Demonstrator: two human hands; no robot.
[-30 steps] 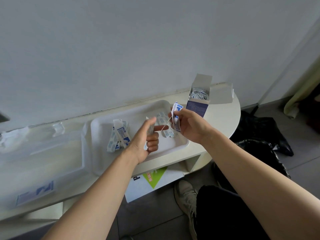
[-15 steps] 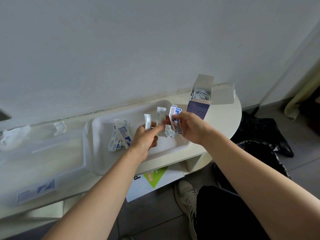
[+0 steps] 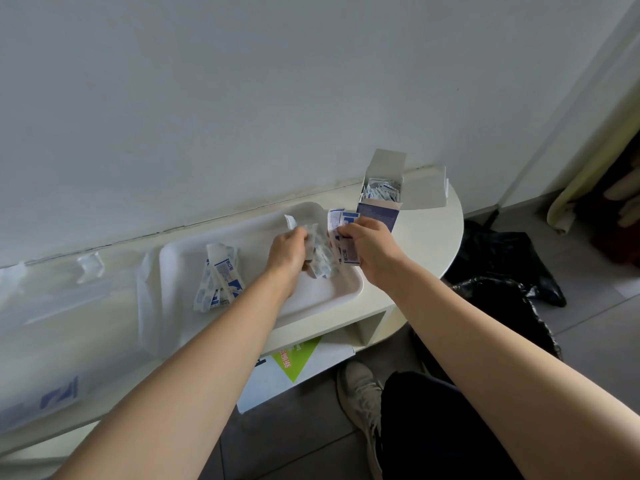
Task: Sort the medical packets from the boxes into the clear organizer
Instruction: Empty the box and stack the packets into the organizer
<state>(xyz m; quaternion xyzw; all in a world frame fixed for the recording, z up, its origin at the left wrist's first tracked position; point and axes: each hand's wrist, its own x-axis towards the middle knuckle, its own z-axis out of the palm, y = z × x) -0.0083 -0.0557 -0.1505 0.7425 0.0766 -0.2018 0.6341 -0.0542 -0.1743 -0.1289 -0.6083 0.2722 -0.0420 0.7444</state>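
Both bare forearms reach forward from the lower corners of the view and draw together, so the two hands sit near each other. The left hand [image 3: 289, 249] shows its back to the camera, its fingers curled under and pinching a white packet [image 3: 290, 222] that sticks up past the knuckles. The right hand [image 3: 369, 249], wrist angled inward, curls its fingers round a small stack of blue-and-white packets [image 3: 347, 252].

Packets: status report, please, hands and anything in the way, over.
Left hand grips white packets, right hand grips blue-printed packets, over the white tray. Open box holds more. Nothing blocking.
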